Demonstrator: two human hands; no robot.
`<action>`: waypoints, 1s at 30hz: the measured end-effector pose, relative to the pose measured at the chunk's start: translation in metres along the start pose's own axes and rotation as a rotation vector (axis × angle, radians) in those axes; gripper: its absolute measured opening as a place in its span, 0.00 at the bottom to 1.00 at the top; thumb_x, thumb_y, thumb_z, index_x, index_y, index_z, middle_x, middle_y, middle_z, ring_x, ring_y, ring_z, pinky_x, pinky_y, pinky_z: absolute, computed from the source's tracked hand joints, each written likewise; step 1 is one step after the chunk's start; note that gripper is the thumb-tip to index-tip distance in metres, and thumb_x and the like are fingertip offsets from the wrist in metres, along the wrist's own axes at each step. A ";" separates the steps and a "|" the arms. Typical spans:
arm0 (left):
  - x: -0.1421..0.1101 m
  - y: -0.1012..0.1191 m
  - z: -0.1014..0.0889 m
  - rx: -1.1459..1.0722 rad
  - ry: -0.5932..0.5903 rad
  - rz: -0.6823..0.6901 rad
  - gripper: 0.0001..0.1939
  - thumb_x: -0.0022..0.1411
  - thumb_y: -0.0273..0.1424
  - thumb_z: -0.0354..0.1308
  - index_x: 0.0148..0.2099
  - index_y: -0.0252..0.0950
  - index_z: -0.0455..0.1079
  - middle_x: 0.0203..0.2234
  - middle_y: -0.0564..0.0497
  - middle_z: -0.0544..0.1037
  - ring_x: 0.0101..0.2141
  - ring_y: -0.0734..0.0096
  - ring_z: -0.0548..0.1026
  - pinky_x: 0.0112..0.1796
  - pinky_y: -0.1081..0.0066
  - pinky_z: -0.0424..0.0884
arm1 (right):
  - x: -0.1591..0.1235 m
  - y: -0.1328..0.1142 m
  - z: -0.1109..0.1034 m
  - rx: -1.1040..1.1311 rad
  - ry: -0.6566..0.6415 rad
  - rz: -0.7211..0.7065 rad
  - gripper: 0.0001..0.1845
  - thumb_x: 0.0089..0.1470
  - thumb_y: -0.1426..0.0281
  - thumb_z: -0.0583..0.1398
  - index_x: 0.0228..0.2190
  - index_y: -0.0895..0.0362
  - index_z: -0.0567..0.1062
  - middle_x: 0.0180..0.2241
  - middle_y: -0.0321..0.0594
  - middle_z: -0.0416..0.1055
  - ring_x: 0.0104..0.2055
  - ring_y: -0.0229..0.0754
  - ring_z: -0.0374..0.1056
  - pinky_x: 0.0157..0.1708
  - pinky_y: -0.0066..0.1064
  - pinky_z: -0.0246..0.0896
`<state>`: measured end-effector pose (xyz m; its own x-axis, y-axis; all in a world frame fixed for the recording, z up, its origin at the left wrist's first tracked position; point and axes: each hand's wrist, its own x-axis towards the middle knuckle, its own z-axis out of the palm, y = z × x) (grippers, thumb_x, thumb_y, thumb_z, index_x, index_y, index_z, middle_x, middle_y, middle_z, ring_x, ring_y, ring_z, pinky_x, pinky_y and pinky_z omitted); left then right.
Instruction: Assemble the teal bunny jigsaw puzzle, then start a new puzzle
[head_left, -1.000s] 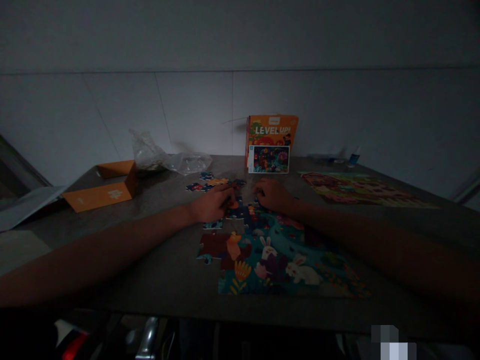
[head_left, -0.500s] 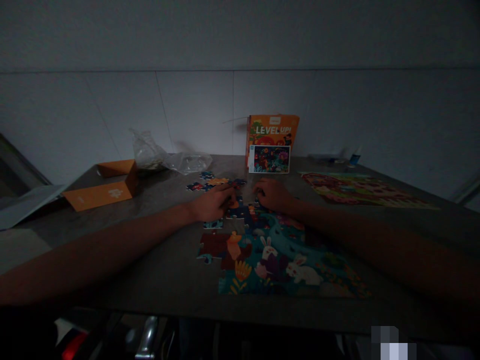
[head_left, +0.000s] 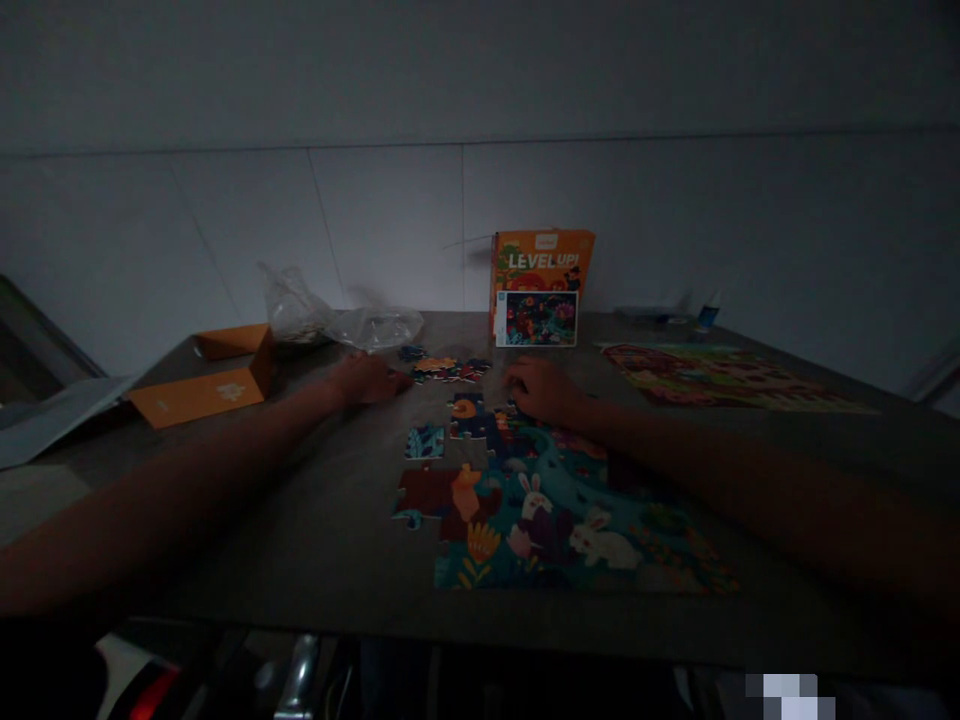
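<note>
A partly joined jigsaw puzzle [head_left: 540, 530] with rabbits, a fox-like animal and flowers lies on the grey table. Left of its upper part sits a separate blue-green puzzle piece [head_left: 425, 441]. My left hand [head_left: 367, 378] rests low at the left end of a cluster of loose puzzle pieces [head_left: 450, 370]. Its fingers are bent downward, and whatever lies under them is hidden. Over the puzzle's far edge, my right hand [head_left: 544, 390] has its fingers curled in. Dim light hides what, if anything, is between those fingers.
An orange box [head_left: 544, 260] stands upright at the back, a picture card [head_left: 538, 319] leaning on it. At left are an open orange box tray [head_left: 202, 395] and clear plastic bags [head_left: 375, 325]. Another puzzle picture [head_left: 720, 375] and a small bottle [head_left: 708, 312] lie right.
My left hand has moved left and away from the puzzle's upper edge, uncovering a piece with an orange round shape and more loose pieces. My right hand has hardly moved.
</note>
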<state>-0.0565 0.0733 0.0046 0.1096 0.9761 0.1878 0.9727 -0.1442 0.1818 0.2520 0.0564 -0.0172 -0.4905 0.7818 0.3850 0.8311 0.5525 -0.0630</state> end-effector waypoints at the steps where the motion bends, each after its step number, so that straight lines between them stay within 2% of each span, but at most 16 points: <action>1: 0.002 0.000 0.000 0.021 -0.018 -0.016 0.20 0.54 0.49 0.60 0.26 0.35 0.72 0.31 0.36 0.78 0.49 0.34 0.73 0.49 0.47 0.67 | 0.000 0.000 0.000 0.002 0.003 -0.001 0.13 0.53 0.78 0.56 0.35 0.58 0.79 0.40 0.44 0.76 0.43 0.43 0.70 0.44 0.29 0.61; 6: 0.002 0.003 -0.003 0.065 -0.087 -0.048 0.23 0.58 0.50 0.57 0.23 0.36 0.71 0.23 0.40 0.76 0.35 0.47 0.79 0.39 0.59 0.72 | 0.000 0.000 -0.001 0.012 0.003 -0.009 0.12 0.52 0.78 0.56 0.35 0.58 0.78 0.39 0.44 0.75 0.43 0.43 0.70 0.44 0.30 0.61; 10: 0.000 0.004 -0.005 0.002 -0.054 -0.066 0.18 0.57 0.46 0.59 0.26 0.36 0.71 0.22 0.43 0.76 0.32 0.50 0.79 0.34 0.63 0.71 | 0.000 -0.001 -0.002 0.012 -0.006 -0.003 0.13 0.53 0.79 0.56 0.36 0.58 0.78 0.40 0.45 0.75 0.43 0.43 0.70 0.45 0.30 0.62; 13: -0.003 0.008 -0.005 -0.084 0.044 -0.072 0.14 0.58 0.41 0.60 0.38 0.35 0.72 0.31 0.42 0.80 0.37 0.51 0.79 0.35 0.65 0.71 | 0.000 -0.003 -0.003 0.002 -0.005 -0.002 0.13 0.53 0.79 0.56 0.35 0.58 0.78 0.40 0.45 0.76 0.43 0.44 0.71 0.45 0.30 0.63; 16: -0.005 0.018 -0.004 -0.199 0.119 -0.049 0.19 0.64 0.36 0.55 0.55 0.32 0.64 0.40 0.41 0.81 0.40 0.60 0.79 0.35 0.70 0.72 | 0.000 -0.003 -0.003 -0.008 0.001 0.004 0.13 0.53 0.79 0.56 0.35 0.56 0.78 0.40 0.44 0.76 0.43 0.44 0.71 0.44 0.31 0.63; 19: -0.007 0.028 -0.006 -0.287 0.117 0.005 0.20 0.68 0.31 0.48 0.60 0.31 0.59 0.43 0.42 0.81 0.37 0.68 0.80 0.34 0.73 0.73 | 0.000 -0.002 -0.002 -0.015 0.000 0.000 0.13 0.53 0.78 0.56 0.35 0.56 0.78 0.40 0.44 0.76 0.43 0.45 0.71 0.44 0.31 0.63; 23: -0.008 0.027 -0.006 -0.275 0.073 0.021 0.16 0.67 0.33 0.49 0.52 0.32 0.70 0.42 0.43 0.81 0.38 0.65 0.80 0.37 0.71 0.73 | 0.000 0.000 -0.001 -0.006 -0.012 -0.013 0.13 0.52 0.78 0.56 0.36 0.58 0.78 0.40 0.45 0.75 0.43 0.44 0.70 0.45 0.31 0.63; 26: -0.006 0.020 -0.002 -0.184 0.053 -0.024 0.18 0.62 0.32 0.55 0.53 0.33 0.71 0.39 0.42 0.82 0.41 0.58 0.79 0.42 0.66 0.73 | 0.001 0.001 0.001 -0.010 0.002 -0.017 0.13 0.52 0.78 0.56 0.36 0.56 0.78 0.40 0.44 0.76 0.43 0.44 0.70 0.45 0.31 0.63; 28: -0.004 0.017 0.002 -0.108 0.062 -0.041 0.22 0.61 0.34 0.57 0.56 0.33 0.70 0.41 0.41 0.81 0.47 0.52 0.76 0.50 0.60 0.69 | 0.001 0.002 0.002 -0.017 0.013 -0.011 0.13 0.53 0.77 0.55 0.36 0.56 0.79 0.39 0.44 0.75 0.42 0.44 0.70 0.44 0.30 0.62; 30: -0.003 0.017 0.008 -0.046 0.063 -0.036 0.24 0.61 0.42 0.57 0.56 0.35 0.71 0.46 0.39 0.78 0.54 0.46 0.71 0.57 0.54 0.62 | 0.001 0.003 0.003 -0.017 0.012 -0.010 0.13 0.53 0.77 0.55 0.36 0.57 0.79 0.39 0.45 0.75 0.42 0.44 0.70 0.43 0.31 0.62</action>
<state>-0.0385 0.0695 -0.0005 0.0599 0.9689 0.2401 0.9652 -0.1176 0.2337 0.2528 0.0594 -0.0198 -0.4957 0.7728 0.3963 0.8305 0.5553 -0.0439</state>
